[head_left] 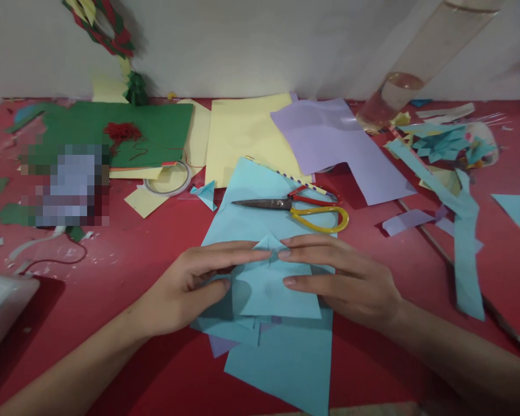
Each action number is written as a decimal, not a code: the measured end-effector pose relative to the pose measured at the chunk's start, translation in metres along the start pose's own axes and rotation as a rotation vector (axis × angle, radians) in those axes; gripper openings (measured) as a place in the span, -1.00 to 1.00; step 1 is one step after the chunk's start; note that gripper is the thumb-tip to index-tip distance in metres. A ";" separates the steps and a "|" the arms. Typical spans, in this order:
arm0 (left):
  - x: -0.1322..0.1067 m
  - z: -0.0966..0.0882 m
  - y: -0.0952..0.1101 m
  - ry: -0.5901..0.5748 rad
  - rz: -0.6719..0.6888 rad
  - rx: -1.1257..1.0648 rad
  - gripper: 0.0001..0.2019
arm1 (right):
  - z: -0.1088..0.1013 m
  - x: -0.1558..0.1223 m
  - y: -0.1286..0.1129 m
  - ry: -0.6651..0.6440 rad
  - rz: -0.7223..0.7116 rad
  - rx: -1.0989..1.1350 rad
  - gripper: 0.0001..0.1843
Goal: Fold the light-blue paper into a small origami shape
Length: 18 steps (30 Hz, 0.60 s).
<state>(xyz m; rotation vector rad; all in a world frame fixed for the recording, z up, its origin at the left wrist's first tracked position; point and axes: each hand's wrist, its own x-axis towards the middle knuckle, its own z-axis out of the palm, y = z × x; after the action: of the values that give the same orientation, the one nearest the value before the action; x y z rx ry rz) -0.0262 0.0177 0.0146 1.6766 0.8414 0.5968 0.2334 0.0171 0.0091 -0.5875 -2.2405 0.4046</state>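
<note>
A folded light-blue paper with a pointed top lies in front of me. My left hand grips it from the left, index finger along its upper edge and thumb lower down. From the other side my right hand pinches it, fingertips near the point and thumb on its face. Larger blue sheets and a bit of purple paper are underneath. Just beyond the fingers, scissors with one red and one yellow handle rest on blue paper, beside a dotted pencil.
Yellow sheets, purple paper and green paper cover the back. A tape roll, blurred phone and cable are left. Paper strips, a thin stick and a clear cylinder are right.
</note>
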 end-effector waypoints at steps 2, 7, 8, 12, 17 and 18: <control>0.000 0.000 0.000 -0.006 0.015 0.022 -0.34 | 0.000 0.000 0.000 -0.010 -0.007 -0.003 -0.74; 0.001 0.000 -0.001 -0.012 0.000 -0.008 -0.31 | 0.001 -0.001 0.003 -0.017 0.003 0.032 -0.72; 0.001 0.000 -0.001 -0.012 -0.019 -0.032 -0.33 | 0.001 -0.002 0.003 -0.011 0.014 0.059 -0.70; 0.003 0.000 0.000 -0.026 -0.090 -0.120 -0.45 | 0.002 -0.003 0.002 0.071 0.098 0.155 -0.61; 0.005 0.001 0.003 -0.063 -0.124 -0.111 -0.61 | 0.007 -0.004 -0.001 0.140 0.241 0.075 -0.71; 0.005 0.002 0.003 -0.062 -0.125 -0.104 -0.63 | 0.008 -0.005 -0.001 0.138 0.295 0.085 -0.72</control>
<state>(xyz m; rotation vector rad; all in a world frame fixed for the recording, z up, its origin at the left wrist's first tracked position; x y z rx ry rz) -0.0208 0.0200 0.0170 1.5291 0.8489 0.4920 0.2300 0.0123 0.0013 -0.8773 -1.9996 0.5852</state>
